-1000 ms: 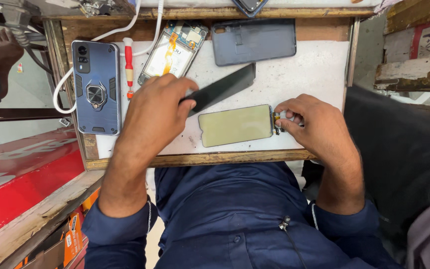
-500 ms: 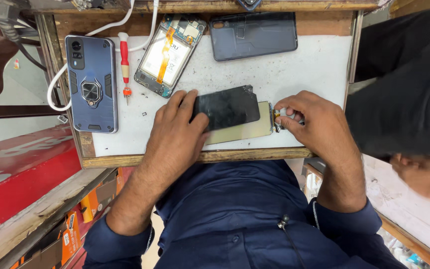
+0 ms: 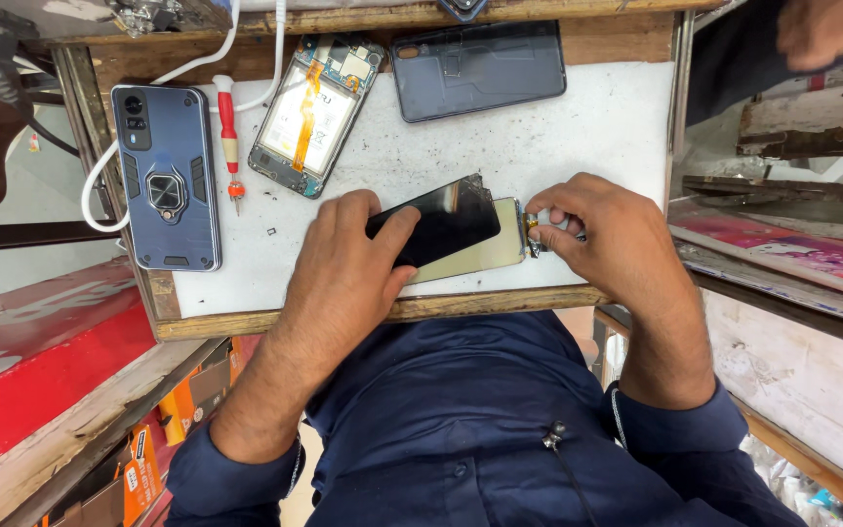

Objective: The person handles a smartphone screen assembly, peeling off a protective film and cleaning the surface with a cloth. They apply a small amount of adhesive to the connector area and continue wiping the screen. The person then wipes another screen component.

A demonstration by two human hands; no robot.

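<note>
My left hand [image 3: 343,268] grips a black cracked phone screen [image 3: 441,222] and holds it over a pale greenish display panel [image 3: 485,256] lying near the front edge of the white worktop [image 3: 597,127]. My right hand [image 3: 602,239] pinches the small ribbon connector [image 3: 531,226] at the panel's right end. Both hands rest on the worktop, with my dark blue shirt below them.
An opened phone body [image 3: 316,112] with an orange flex cable lies at the back, beside a dark back cover [image 3: 478,68]. A red screwdriver [image 3: 230,137] and a blue cased phone [image 3: 165,185] on a white cable lie left. Another person's hand [image 3: 826,27] shows top right.
My left hand has brought the black screen down from a tilt and laid it over the greenish panel. The right hand keeps its pinch on the connector.
</note>
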